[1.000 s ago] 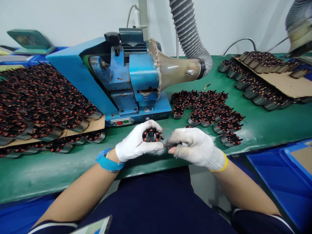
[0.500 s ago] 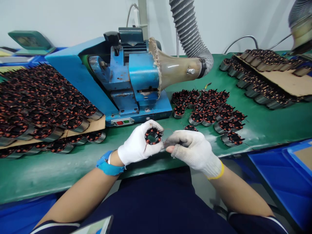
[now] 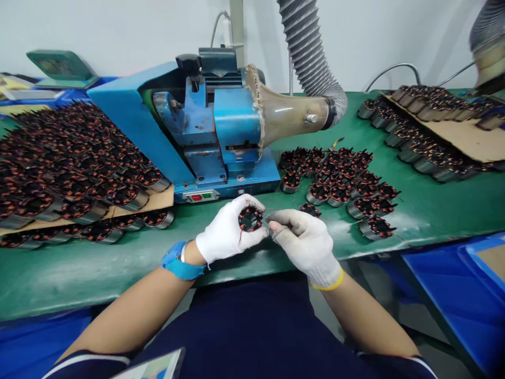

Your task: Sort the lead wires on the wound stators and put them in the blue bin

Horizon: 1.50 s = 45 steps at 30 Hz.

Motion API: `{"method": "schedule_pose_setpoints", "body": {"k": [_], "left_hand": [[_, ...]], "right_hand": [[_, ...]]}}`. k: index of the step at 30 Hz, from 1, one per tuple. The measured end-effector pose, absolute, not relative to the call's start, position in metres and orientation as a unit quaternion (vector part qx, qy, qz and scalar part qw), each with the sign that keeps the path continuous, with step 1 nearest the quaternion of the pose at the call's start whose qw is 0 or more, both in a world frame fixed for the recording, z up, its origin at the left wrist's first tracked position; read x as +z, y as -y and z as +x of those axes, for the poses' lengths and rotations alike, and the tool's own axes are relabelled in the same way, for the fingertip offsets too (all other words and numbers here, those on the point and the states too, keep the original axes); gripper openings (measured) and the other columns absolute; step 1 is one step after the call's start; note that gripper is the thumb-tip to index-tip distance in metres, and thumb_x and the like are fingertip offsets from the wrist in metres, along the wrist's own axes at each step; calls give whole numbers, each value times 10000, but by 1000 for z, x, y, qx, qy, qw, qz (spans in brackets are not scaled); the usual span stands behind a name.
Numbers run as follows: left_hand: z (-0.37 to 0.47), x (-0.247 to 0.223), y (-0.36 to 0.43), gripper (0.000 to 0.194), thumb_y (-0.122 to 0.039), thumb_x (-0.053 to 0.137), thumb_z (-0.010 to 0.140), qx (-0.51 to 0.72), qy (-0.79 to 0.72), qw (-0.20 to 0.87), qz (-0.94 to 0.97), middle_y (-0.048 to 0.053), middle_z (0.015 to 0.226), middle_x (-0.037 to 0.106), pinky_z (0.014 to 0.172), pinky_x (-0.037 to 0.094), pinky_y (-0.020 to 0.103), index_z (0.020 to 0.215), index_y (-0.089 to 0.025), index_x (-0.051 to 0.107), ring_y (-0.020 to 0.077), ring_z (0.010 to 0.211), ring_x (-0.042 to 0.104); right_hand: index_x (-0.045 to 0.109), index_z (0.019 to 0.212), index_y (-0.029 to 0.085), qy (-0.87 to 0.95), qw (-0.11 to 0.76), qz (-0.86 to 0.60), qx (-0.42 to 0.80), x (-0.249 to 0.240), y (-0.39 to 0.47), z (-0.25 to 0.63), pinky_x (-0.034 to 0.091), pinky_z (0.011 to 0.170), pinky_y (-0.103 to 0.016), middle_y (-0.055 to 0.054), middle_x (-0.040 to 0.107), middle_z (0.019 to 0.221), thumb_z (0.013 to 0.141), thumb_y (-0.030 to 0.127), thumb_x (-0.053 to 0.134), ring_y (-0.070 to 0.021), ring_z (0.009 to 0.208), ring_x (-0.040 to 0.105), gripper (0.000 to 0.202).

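One green worktop (image 3: pixel 118 268) runs across in front of the person. On it stands one blue machine (image 3: pixel 236 118), with one grey ribbed hose (image 3: pixel 305 47) joined to its pale nozzle; a second hose (image 3: pixel 489 29) hangs at the far right. The largest batch (image 3: pixel 79 163) of wound cores is on the left, on two levels parted by a tan board, too many for me to count. Another batch (image 3: pixel 426 139) sits at the right rear, and a loose group (image 3: pixel 343 173) of more than a dozen lies between.

Both forearms reach forward and inward, bringing the two gloved hands together before the machine. The left hand (image 3: pixel 223 231) is curled, thumb below and fingers above, closed around one wound core (image 3: pixel 245 221) held off the worktop, its open ring facing up. The right hand (image 3: pixel 305 239) is half curled, palm inward, thumb and forefinger close together just beside that core's right edge; I can't tell whether they grip a wire. Behind its knuckles sits one single core (image 3: pixel 310 210). The machine's switch shows two buttons, one red (image 3: pixel 194 198), one green (image 3: pixel 207 196).
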<state>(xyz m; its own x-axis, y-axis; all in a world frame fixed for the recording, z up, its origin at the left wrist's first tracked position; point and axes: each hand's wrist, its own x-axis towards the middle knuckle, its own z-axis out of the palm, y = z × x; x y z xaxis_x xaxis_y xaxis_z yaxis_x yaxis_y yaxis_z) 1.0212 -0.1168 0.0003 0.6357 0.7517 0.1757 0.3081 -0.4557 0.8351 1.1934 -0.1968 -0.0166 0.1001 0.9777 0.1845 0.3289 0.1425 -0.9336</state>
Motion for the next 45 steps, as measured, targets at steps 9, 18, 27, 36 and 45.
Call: {"method": "schedule_pose_setpoints", "body": {"k": [9, 18, 27, 36, 45], "left_hand": [[981, -38, 135, 430, -456, 654, 781, 218, -438, 262, 832, 109, 1129, 618, 1001, 460, 452, 1099, -182, 559, 282, 1142, 569], [965, -42, 137, 604, -535, 668, 763, 210, -432, 227, 847, 134, 1236, 589, 1054, 426, 436, 1218, -158, 540, 284, 1204, 530], [965, -45, 138, 581, -540, 641, 774, 212, -435, 235, 843, 137, 1235, 589, 1064, 404, 463, 1209, -166, 550, 301, 1224, 518], [960, -39, 138, 518, -516, 665, 765, 191, -429, 257, 845, 106, 1150, 611, 981, 450, 431, 1139, -177, 547, 281, 1119, 560], [962, -38, 138, 498, -540, 647, 762, 191, -452, 251, 834, 111, 1053, 608, 916, 469, 447, 1079, -168, 550, 288, 1031, 574]], "right_hand": [[661, 1136, 192, 691, 342, -502, 391, -31, 186, 1183, 535, 863, -250, -37, 706, 1082, 843, 160, 556, -142, 933, 674, 313], [701, 1087, 231, 730, 251, -477, 420, -18, 168, 1177, 520, 835, -273, -1, 738, 1028, 872, 293, 583, -155, 899, 684, 253], [704, 967, 230, 668, 287, -534, 432, -21, 176, 1166, 519, 665, -255, 23, 724, 747, 859, 303, 582, -127, 642, 660, 179], [686, 967, 194, 669, 393, -631, 23, -34, 176, 1171, 536, 725, -345, -67, 728, 861, 847, 294, 570, -217, 763, 688, 194], [669, 945, 187, 576, 343, -630, 392, -24, 177, 1175, 544, 610, -275, -37, 715, 786, 734, 400, 713, -159, 657, 665, 303]]}}
